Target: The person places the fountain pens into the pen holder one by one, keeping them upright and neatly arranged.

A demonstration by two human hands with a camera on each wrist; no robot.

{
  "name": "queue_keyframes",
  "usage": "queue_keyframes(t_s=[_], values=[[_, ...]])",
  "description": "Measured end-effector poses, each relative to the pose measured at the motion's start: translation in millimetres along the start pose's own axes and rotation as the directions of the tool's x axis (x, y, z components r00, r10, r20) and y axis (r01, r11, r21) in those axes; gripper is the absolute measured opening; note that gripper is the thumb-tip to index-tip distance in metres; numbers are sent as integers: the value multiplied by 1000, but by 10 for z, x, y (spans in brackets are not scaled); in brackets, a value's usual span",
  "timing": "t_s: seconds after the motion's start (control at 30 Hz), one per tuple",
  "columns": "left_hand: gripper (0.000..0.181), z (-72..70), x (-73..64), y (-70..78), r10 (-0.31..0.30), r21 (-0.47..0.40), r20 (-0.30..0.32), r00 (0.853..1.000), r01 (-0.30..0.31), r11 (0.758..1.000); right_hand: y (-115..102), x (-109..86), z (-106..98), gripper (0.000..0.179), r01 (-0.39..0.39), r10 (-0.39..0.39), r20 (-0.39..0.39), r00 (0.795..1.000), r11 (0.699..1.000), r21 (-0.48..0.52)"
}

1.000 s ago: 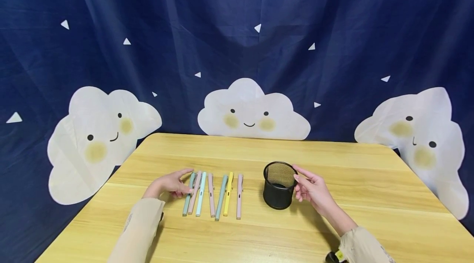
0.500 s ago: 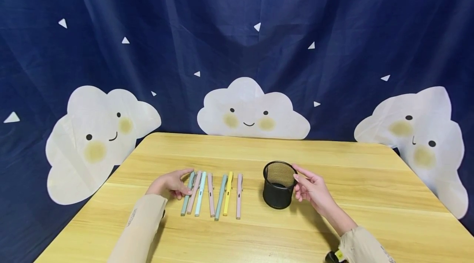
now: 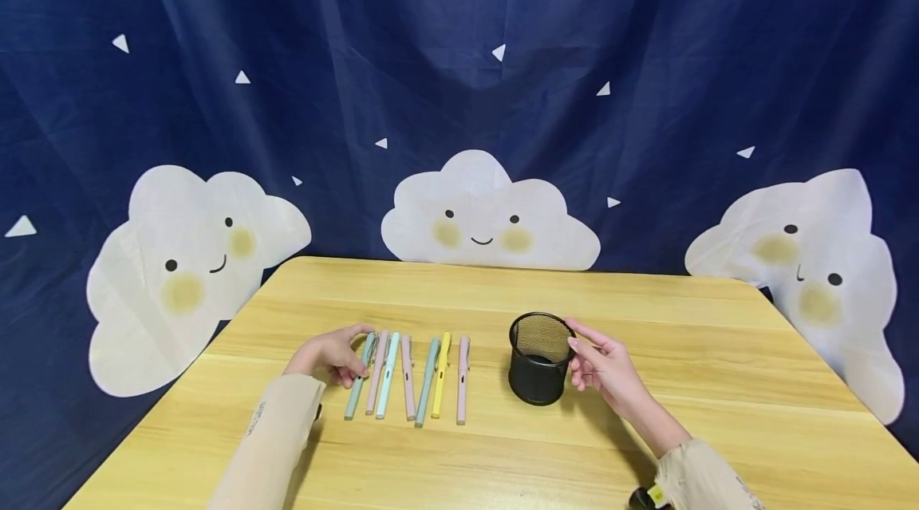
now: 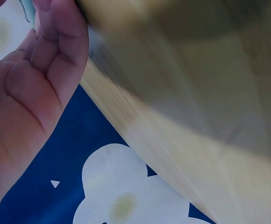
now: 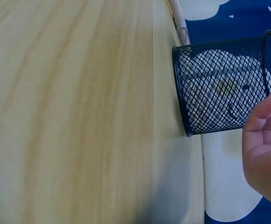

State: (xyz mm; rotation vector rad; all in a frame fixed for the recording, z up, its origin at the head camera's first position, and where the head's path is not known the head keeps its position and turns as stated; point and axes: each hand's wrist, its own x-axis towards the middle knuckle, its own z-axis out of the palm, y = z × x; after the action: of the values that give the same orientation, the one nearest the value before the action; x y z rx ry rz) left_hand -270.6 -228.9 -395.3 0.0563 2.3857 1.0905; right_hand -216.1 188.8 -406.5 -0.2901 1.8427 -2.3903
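Observation:
In the head view, my left hand [image 3: 332, 353] is at the leftmost grey-green pen [image 3: 356, 386], thumb and index finger on its capped end. Part of that pen's cap [image 4: 28, 10] shows past the curled fingers in the left wrist view. To its right, pink, mint, grey-green and yellow pens lie in a loose row, among them a yellow pen [image 3: 441, 374]. My right hand [image 3: 606, 366] holds the rim of a black mesh pen holder [image 3: 537, 382] between thumb and index finger. The holder stands upright on the table; its mesh wall [image 5: 219, 88] shows in the right wrist view.
The wooden table [image 3: 459, 462] reaches back to a dark blue curtain [image 3: 459, 55] with smiling white clouds. A small black object with a yellow tag [image 3: 649, 498] is at the right cuff near the front.
The lower end of the leftmost grey-green pen has swung left, away from the pink pen beside it, with my left hand on it. My right hand and the pen holder have stayed put.

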Motion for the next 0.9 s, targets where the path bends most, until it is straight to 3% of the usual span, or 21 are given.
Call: queue_keyframes(t_s=[0.23,0.47,0.7,0.9], values=[[76,12,-1,14,-10,29,-13,1000,10,1000,4,-3,-2,54,-4,4,-8,1000,1000,-2],[74,6,-38,39,3,58,-82,997,2,998,15,10,-7,53,-5,5,-9,1000,1000,-3],[77,-28,-31,31,-4,48,-92,996,9,999,3,6,-5,52,-11,11,-11,1000,1000,-1],[73,-32,-40,67,-2,37,-156,988,8,999,23,10,14,52,-17,17,-25,1000,1000,-3]])
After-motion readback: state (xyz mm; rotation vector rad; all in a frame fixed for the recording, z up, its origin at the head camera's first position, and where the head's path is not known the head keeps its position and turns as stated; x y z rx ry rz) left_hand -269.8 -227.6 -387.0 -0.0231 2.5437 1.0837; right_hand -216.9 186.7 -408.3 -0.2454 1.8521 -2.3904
